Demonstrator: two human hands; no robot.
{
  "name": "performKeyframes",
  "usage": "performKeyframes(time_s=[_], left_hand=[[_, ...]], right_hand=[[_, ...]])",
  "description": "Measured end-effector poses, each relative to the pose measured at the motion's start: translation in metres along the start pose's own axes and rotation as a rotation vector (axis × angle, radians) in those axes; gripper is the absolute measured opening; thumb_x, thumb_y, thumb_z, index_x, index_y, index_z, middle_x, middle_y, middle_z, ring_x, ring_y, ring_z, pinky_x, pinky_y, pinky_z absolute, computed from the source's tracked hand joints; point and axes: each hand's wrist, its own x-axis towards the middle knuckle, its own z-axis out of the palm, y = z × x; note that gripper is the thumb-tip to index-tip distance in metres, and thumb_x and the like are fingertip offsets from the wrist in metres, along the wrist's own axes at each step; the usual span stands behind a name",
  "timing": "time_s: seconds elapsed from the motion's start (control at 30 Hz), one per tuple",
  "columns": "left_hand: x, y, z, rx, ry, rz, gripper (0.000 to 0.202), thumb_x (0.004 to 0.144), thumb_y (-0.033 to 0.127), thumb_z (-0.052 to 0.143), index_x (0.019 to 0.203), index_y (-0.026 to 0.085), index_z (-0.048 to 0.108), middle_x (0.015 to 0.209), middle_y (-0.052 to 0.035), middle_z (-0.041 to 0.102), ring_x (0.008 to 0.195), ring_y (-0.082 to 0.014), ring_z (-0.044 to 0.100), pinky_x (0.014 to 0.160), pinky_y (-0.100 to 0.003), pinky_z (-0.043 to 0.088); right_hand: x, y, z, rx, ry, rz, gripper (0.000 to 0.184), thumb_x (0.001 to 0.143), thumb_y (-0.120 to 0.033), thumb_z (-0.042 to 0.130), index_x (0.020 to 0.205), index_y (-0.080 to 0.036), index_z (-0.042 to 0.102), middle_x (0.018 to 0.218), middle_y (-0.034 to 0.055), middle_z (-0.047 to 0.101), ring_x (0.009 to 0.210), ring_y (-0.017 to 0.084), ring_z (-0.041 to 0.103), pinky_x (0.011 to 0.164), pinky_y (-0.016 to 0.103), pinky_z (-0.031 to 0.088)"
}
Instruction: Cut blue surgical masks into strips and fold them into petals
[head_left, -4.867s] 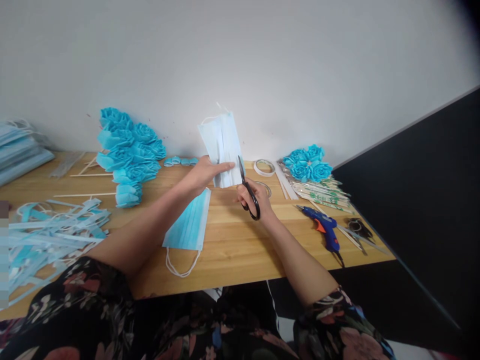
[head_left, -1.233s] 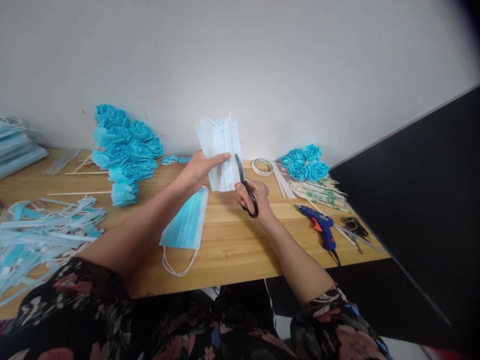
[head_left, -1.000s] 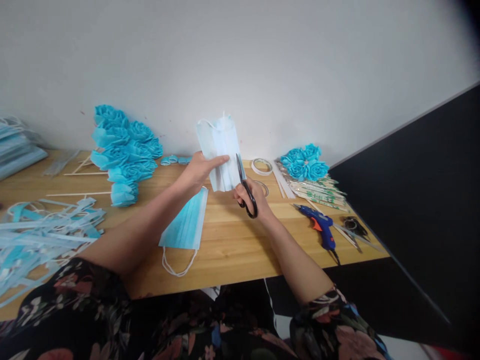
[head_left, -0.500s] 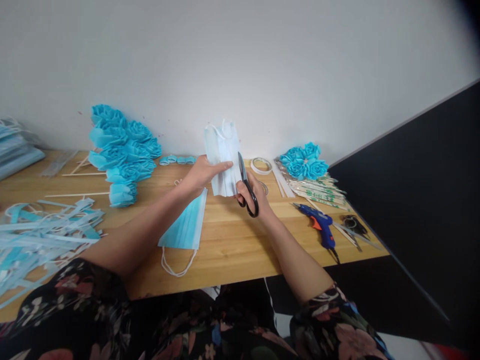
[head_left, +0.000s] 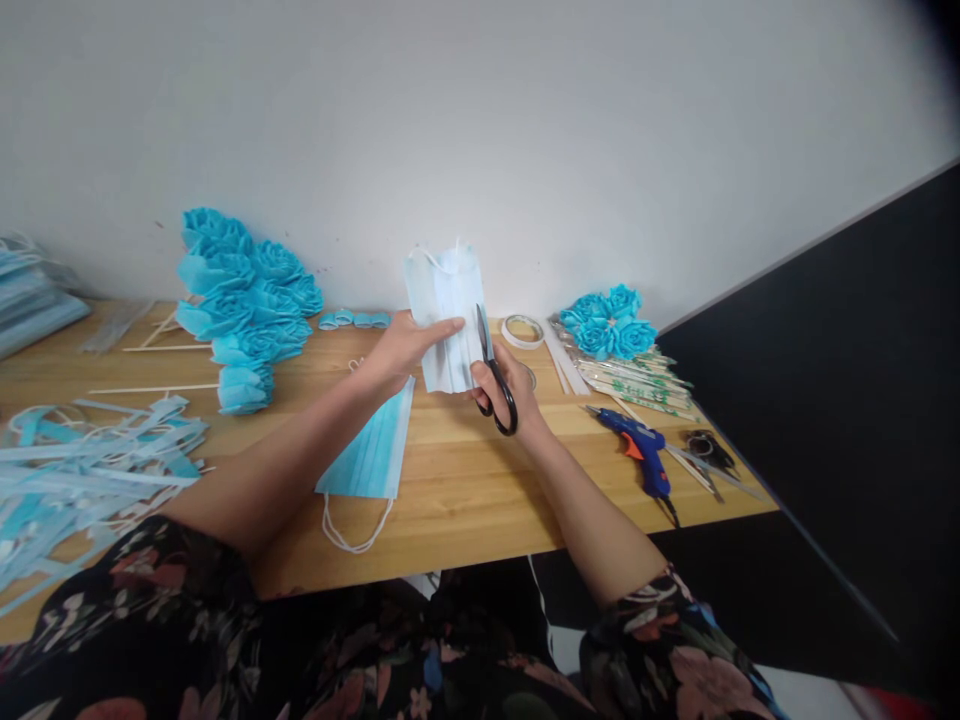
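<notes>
My left hand [head_left: 405, 345] pinches a pale blue face mask [head_left: 448, 312] and holds it upright above the wooden table [head_left: 465, 490]. Black-handled scissors [head_left: 495, 378] sit in my right hand [head_left: 506, 385], their blades lying against the mask's right edge. A second blue mask [head_left: 369, 452] lies flat on the table under my left forearm, its white ear loops towards the front edge.
Blue mask flowers on sticks [head_left: 244, 300] lie at the back left, a smaller bunch [head_left: 611, 325] at the back right. Cut mask strips [head_left: 82, 460] cover the left. A tape roll [head_left: 526, 330], wrapped sticks [head_left: 637, 385], a blue glue gun [head_left: 641, 455] and small scissors [head_left: 705, 450] lie right.
The mask has sunk slightly lower in my left hand and the scissors have worked along its right edge. Both hands stay in about the same place.
</notes>
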Motion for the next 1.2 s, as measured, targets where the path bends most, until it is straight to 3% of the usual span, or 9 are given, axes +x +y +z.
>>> performKeyframes(time_s=[0.3,0.6,0.97,1.2], left_hand=[[0.0014,-0.0018,-0.0015,0.003,-0.013,0.010,0.043,0.066,0.041,0.087,0.093,0.011,0.074,0.090,-0.0120,0.076,0.082,-0.0254,0.070,0.073,-0.035,0.055],[0.0012,-0.0005,-0.0016,0.005,-0.008,0.011,0.047,0.063,0.044,0.088,0.093,0.011,0.074,0.089,-0.0104,0.076,0.080,-0.0233,0.069,0.074,-0.035,0.055],[0.0003,-0.0005,-0.0008,0.013,-0.001,0.005,0.042,0.064,0.042,0.087,0.089,0.011,0.074,0.087,-0.0118,0.075,0.083,-0.0255,0.070,0.073,-0.035,0.055],[-0.0030,0.0078,0.0018,-0.024,0.036,0.031,0.045,0.067,0.049,0.084,0.093,0.013,0.072,0.085,-0.0114,0.075,0.093,-0.0311,0.070,0.081,-0.040,0.055]], right_hand=[[0.0011,0.0031,0.0006,0.002,0.014,0.012,0.054,0.083,-0.067,0.061,0.110,-0.020,0.058,0.054,-0.0064,0.055,0.047,0.011,0.059,0.044,0.021,0.042],[0.0018,0.0028,0.0004,0.027,0.022,-0.001,0.049,0.081,-0.066,0.064,0.099,-0.021,0.058,0.055,-0.0072,0.055,0.042,0.008,0.051,0.045,0.022,0.045],[0.0014,0.0017,0.0010,0.005,0.028,-0.004,0.050,0.082,-0.065,0.062,0.105,-0.021,0.058,0.053,-0.0088,0.051,0.041,0.009,0.049,0.046,0.022,0.048],[0.0024,0.0017,0.0021,0.030,0.026,0.032,0.061,0.078,-0.066,0.065,0.117,-0.019,0.056,0.053,-0.0098,0.050,0.040,0.009,0.048,0.044,0.022,0.046]])
